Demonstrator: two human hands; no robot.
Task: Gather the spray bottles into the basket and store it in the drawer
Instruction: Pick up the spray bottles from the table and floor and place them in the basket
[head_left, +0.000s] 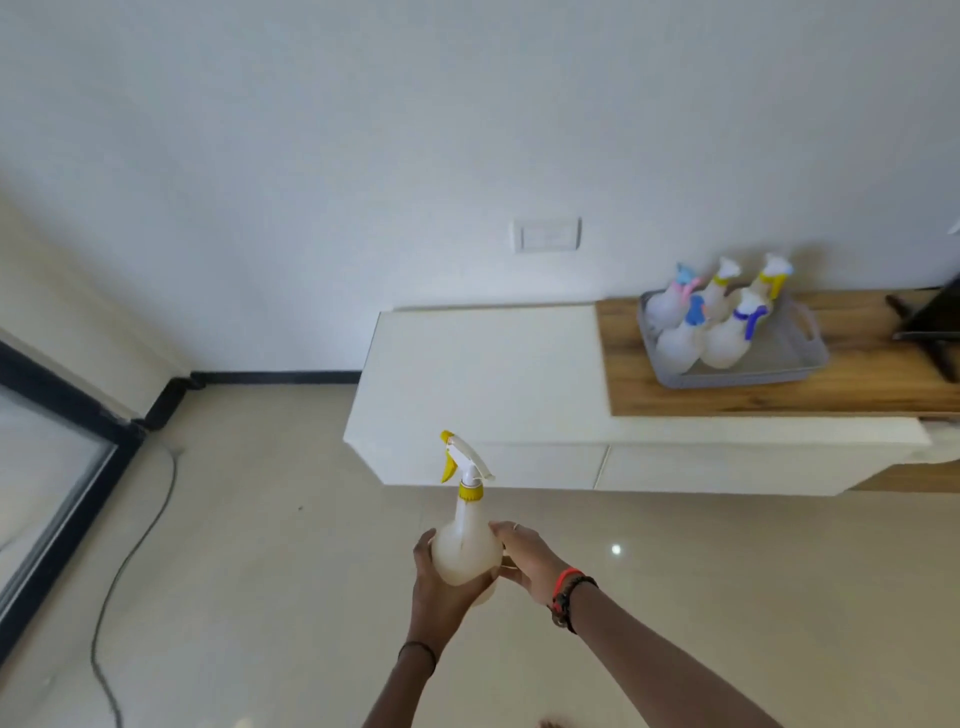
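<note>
Yellow-trigger spray bottle (464, 548) is upright over the floor, well apart from the basket (779, 358). Left hand (441, 587) cups its belly from below and right hand (524, 558) wraps its side, so both hold it. The basket is on the table (493, 364), on its wooden part, with five bottles (678, 345) crowding its left end.

Best approach, I judge: carry it upright and lower it into the bare right end, trigger turned away from the neighbours. Drawer fronts (727, 467) look closed.

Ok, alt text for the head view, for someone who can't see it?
Left hand and right hand hold a yellow-trigger spray bottle upright over the floor. Ahead to the right, a grey basket holding five bottles sits on a wooden cabinet top.
</note>
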